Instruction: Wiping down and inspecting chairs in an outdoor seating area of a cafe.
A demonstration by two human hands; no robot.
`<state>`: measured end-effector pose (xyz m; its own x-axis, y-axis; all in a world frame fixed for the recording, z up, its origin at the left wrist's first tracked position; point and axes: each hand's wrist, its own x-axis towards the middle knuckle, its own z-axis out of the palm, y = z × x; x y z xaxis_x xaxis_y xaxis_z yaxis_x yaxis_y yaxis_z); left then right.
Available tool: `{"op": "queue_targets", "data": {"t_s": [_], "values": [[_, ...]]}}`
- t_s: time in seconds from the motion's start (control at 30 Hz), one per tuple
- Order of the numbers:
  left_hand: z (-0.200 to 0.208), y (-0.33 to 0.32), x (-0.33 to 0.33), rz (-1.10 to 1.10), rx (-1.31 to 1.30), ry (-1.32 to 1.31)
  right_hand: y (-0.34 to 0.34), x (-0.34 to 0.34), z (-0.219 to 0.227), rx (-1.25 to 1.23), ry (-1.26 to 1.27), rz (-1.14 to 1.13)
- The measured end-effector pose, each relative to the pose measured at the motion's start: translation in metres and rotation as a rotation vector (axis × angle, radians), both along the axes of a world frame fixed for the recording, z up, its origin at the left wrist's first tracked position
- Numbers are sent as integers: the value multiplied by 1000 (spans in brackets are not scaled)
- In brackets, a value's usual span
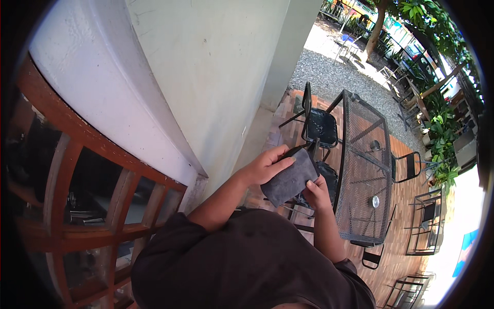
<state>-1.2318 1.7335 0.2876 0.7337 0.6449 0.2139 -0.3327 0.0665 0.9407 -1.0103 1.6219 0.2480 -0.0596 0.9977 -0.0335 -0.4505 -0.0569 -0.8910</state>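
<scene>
In front of my chest I hold a folded dark grey cloth [289, 177], a flat, roughly rectangular bundle with a blacker edge showing along its top. My left hand [268, 164] grips its upper left corner, thumb lying across the face and fingers behind. On the lower right edge, my right hand [316, 193] pinches it with the thumb on top; the other fingers are mostly hidden behind it. Just beyond the cloth stands a black chair [321, 126], and a black metal mesh table [363, 170] is to the right of my right hand.
A pale wall [206, 62] rises close on my left, beside a brown wooden window frame [98, 139] with glass panes. On the table are a round metal ashtray-like dish [375, 201] and a dark round object [374, 146]. More black chairs [410, 167] stand on the wood-patterned floor [399, 226]; gravel [334, 72] lies beyond.
</scene>
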Motion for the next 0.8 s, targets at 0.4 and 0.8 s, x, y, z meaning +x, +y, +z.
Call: {"op": "queue_targets", "data": {"t_s": [0.4,0.8], "values": [[-28,-4,21,245,-59,118,18,-30,21,92,-213,-421],[-27,-25,42,810,266,124,27,-46,2,318,-747,-793]]}}
